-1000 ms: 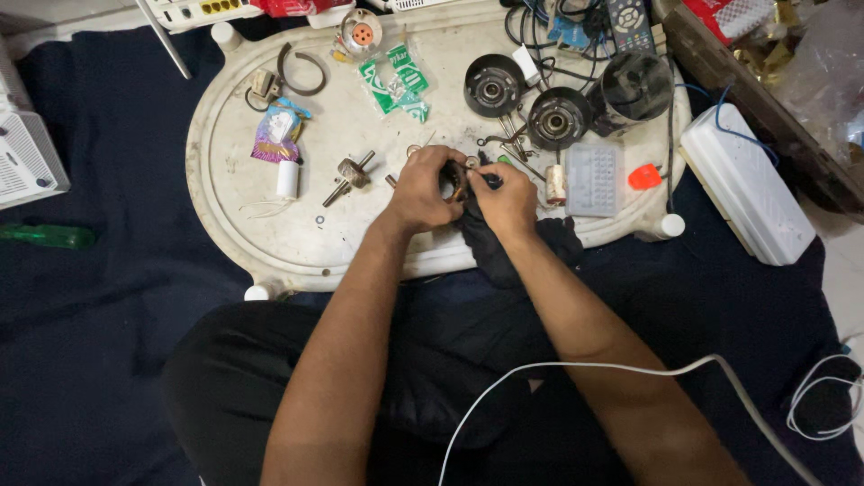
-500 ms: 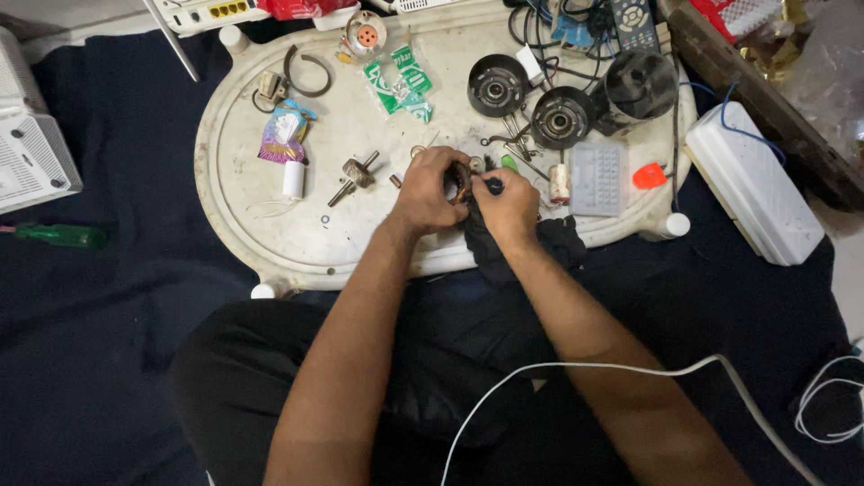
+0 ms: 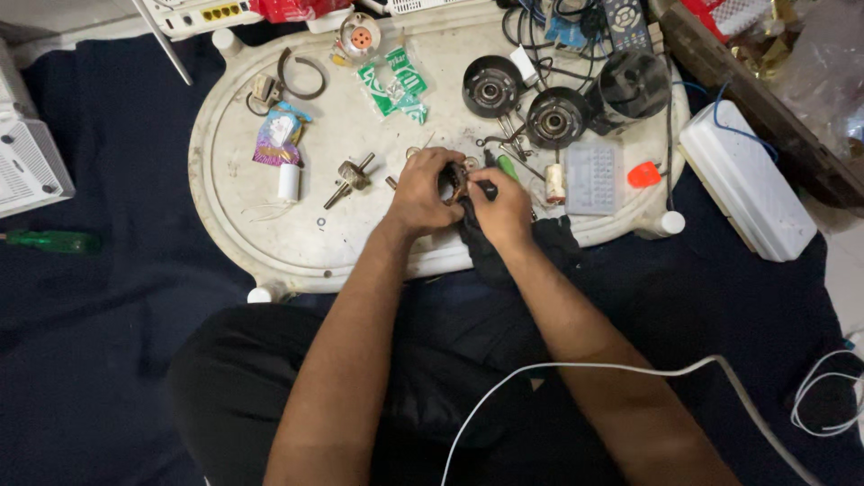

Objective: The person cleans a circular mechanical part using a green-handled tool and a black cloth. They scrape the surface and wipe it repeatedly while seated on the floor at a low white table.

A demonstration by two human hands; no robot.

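Note:
My left hand (image 3: 421, 191) grips a small round motor part (image 3: 453, 181) with copper-coloured windings, held just above the white oval tray (image 3: 270, 243). My right hand (image 3: 502, 209) pinches a thin black-handled tool (image 3: 483, 190) whose tip meets that part. A black cloth (image 3: 481, 247) hangs under my right hand and drapes over the tray's near rim. A metal rotor shaft (image 3: 349, 177) lies on the tray just left of my left hand.
On the tray lie two black round motor housings (image 3: 490, 87) (image 3: 553, 117), a black cylinder (image 3: 634, 83), a grey keypad-like block (image 3: 591, 175), green packets (image 3: 393, 83), a purple packet (image 3: 274, 135). A white box (image 3: 747, 180) sits right, a green screwdriver (image 3: 49, 241) left, a white cable (image 3: 630, 369) across my lap.
The view has drifted slightly, shifting the tray and the hands in the frame. Both hands stay together on the small motor part with only tiny finger movements.

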